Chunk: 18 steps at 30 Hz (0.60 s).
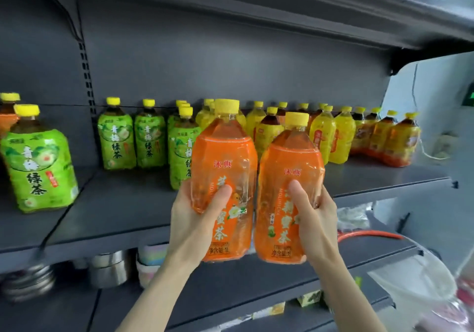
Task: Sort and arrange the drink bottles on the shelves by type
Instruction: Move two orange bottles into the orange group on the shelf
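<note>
My left hand [197, 218] grips an orange-labelled bottle [225, 157] with a yellow cap, held upright in front of the grey shelf [123, 216]. My right hand [313, 216] grips a second orange-labelled bottle [289, 167] of the same kind, right beside the first. Behind them on the shelf stand green-labelled tea bottles [116, 136] at left and middle, yellow drink bottles [341, 134] to the right, and dark tea bottles with orange-yellow labels [400, 139] at the far right. A large green-labelled bottle [41, 167] stands near the front left, with an orange bottle [6, 118] partly hidden behind it.
An upper shelf [282, 6] overhangs the bottles. Below the drink shelf sit steel pots [107, 270], stacked steel bowls [28, 283] and pastel cups [151, 260]. An orange hose [369, 235] and plastic bags [415, 280] lie at lower right. Bare shelf surface lies in front of the green bottles.
</note>
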Tool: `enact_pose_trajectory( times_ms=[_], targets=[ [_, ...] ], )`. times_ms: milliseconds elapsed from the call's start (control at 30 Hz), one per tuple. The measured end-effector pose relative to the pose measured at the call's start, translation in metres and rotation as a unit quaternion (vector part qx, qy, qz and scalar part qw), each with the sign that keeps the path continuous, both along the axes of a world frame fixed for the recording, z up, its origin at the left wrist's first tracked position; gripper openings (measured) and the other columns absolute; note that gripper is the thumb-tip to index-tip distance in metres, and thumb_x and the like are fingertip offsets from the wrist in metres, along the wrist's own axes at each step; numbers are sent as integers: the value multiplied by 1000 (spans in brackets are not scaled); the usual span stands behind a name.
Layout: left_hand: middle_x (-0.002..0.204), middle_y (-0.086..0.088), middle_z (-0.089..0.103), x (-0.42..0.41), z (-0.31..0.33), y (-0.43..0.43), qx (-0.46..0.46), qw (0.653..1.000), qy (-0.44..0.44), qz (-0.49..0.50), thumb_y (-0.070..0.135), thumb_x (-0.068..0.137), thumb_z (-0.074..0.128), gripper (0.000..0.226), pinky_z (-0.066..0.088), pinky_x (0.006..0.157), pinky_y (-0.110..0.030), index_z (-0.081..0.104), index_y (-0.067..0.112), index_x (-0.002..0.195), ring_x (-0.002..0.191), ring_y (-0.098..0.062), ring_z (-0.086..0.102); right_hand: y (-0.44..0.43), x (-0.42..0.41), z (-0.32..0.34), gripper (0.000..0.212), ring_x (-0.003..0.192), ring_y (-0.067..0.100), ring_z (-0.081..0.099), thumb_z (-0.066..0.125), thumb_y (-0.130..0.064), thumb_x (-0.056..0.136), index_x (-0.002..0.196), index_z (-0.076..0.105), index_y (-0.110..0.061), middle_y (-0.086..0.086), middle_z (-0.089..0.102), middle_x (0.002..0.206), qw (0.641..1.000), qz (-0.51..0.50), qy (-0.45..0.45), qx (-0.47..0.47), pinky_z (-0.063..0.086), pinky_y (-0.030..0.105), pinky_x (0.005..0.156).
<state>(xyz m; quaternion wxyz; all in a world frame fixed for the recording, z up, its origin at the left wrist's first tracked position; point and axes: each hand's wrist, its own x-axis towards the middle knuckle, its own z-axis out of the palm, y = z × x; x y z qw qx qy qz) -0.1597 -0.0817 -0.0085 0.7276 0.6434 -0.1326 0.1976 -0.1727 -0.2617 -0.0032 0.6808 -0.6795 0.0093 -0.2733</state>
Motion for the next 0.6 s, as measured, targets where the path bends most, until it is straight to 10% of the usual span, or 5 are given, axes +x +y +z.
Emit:
enact_pose_trajectory(
  times_ms=[600],
  targets=[
    [107,15,65,185,1,-204,-8,997,13,-75,56,64,70,57,52,67,-13,48,40,115,93,1,65,-198,171,3,57,83,17,73,66,-67,55,98,64,-31,-1,75,91,999,-25,-20,-15,59,43,80]
  ],
)
